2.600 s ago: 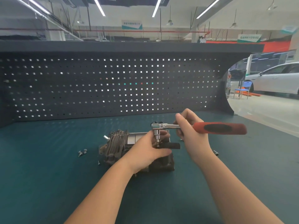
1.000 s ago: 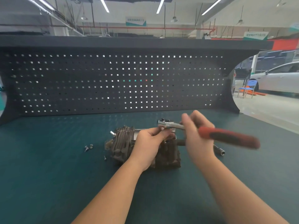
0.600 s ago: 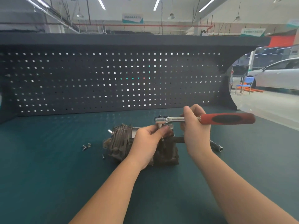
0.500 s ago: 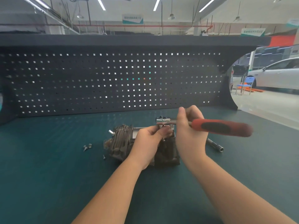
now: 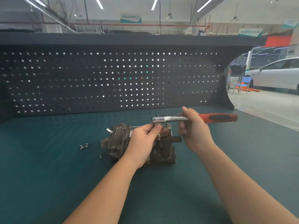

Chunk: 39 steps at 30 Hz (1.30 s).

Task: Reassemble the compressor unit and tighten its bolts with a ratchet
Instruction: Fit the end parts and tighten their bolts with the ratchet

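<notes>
The compressor [image 5: 139, 144], a dark, ribbed metal block, is set on the green bench top [image 5: 48, 175], near the middle and in front of the black pegboard [image 5: 97, 78]. The ratchet [image 5: 194, 118] is held level just above the compressor's right part, its silver head [image 5: 157, 119] over the top of the block and its red and black handle [image 5: 218, 118] pointing to the right. A short socket piece [image 5: 158, 132] is seen running down from the head toward the block; what it meets is hidden by fingers. The left hand [image 5: 144, 141] is laid over the compressor, with thumb and fingertips curled and pinched around that socket piece just under the head. The right hand [image 5: 194, 131] is wrapped around the ratchet's silver shank, just left of the red grip, with the forefinger raised over the top; it is slightly blurred. A few loose bolts [image 5: 83, 146] are lying on the bench top to the left of the compressor, and one small screw [image 5: 100, 156] is lying nearer its left edge. A white car [image 5: 275, 73] and a blue chair [image 5: 242, 85] are seen beyond the bench on the right.
</notes>
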Available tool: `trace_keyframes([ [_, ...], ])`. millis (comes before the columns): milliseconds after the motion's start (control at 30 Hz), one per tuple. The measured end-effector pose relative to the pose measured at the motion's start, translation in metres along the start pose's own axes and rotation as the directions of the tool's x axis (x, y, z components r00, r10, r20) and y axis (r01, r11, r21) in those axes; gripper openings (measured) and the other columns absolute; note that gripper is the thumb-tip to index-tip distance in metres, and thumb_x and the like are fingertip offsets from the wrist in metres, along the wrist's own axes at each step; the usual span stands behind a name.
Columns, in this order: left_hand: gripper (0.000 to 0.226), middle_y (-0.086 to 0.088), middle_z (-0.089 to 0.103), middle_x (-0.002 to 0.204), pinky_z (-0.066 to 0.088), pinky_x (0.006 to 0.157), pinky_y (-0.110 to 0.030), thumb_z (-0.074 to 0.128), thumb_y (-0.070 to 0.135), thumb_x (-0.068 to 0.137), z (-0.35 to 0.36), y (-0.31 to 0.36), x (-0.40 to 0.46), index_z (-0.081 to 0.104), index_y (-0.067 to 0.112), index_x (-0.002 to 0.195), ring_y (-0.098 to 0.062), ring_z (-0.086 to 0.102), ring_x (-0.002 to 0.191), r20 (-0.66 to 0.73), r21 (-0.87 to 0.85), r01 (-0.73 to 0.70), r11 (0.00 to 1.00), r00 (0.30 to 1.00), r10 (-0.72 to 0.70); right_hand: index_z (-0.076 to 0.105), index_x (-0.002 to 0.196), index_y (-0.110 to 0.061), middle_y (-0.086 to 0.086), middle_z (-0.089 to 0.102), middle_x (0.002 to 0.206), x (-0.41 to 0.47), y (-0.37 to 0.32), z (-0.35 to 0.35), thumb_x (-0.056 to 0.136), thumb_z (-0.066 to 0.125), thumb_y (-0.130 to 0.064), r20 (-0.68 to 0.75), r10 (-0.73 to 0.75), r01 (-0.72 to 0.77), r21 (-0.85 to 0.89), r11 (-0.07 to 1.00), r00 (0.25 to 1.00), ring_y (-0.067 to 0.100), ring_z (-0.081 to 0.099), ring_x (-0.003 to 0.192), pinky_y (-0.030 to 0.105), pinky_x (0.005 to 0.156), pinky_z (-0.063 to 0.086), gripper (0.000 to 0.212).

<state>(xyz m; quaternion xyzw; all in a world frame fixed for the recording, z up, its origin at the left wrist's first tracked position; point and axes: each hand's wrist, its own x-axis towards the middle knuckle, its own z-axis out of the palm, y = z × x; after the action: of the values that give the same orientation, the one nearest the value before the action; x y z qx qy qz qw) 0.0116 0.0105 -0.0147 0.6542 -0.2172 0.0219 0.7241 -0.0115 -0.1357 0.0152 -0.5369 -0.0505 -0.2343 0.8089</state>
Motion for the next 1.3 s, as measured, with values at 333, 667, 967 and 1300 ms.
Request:
trace_keyframes([
  [333,0.027,-0.002,0.077,0.094,0.051,0.099,-0.043,0.057,0.018,0.097,0.000,-0.001,-0.003,0.078,0.027,0.083,-0.020,0.071,0.100,-0.024,-0.032,-0.008,0.999,1.000,0.007,0.043,0.065,-0.008,-0.002,0.029,0.054,-0.016,0.001,0.024,0.094,0.051,-0.024,-0.137,-0.304,0.247,-0.326,0.913,0.943,0.008,0.027,0.048,0.016,0.042,0.026,0.034],
  [667,0.016,-0.001,0.076,0.087,0.053,0.087,-0.035,0.060,0.016,0.095,0.002,0.007,-0.008,0.075,0.010,0.096,-0.013,0.070,0.084,-0.001,-0.031,-0.039,0.999,0.999,0.039,0.032,0.063,-0.016,-0.010,0.028,0.050,-0.036,0.008,0.051,0.088,0.045,-0.037,-0.120,-0.453,0.368,-0.421,0.829,0.883,0.006,0.026,0.048,0.023,0.045,0.027,0.036],
  [967,0.015,0.009,0.076,0.099,0.051,0.086,-0.019,0.062,0.017,0.094,0.009,0.004,-0.011,0.071,0.015,0.106,-0.002,0.068,0.096,0.009,0.084,-0.138,0.987,0.990,0.137,0.047,0.070,-0.010,0.005,0.046,0.056,-0.032,0.007,0.028,0.078,0.037,-0.064,-0.014,-0.503,0.399,-0.590,0.702,0.864,0.005,0.039,0.047,0.019,0.050,0.034,0.055],
  [1300,0.027,-0.010,0.068,0.083,0.045,0.069,-0.036,0.048,0.027,0.098,-0.061,0.029,0.000,0.061,0.006,0.086,-0.034,0.064,0.085,-0.678,0.554,0.179,0.813,0.664,0.316,0.064,0.081,-0.029,-0.013,0.069,0.064,-0.005,0.004,0.001,0.091,0.053,-0.053,-0.142,-0.504,0.427,-0.368,0.826,0.852,0.002,0.066,0.063,0.011,0.062,0.046,0.028],
])
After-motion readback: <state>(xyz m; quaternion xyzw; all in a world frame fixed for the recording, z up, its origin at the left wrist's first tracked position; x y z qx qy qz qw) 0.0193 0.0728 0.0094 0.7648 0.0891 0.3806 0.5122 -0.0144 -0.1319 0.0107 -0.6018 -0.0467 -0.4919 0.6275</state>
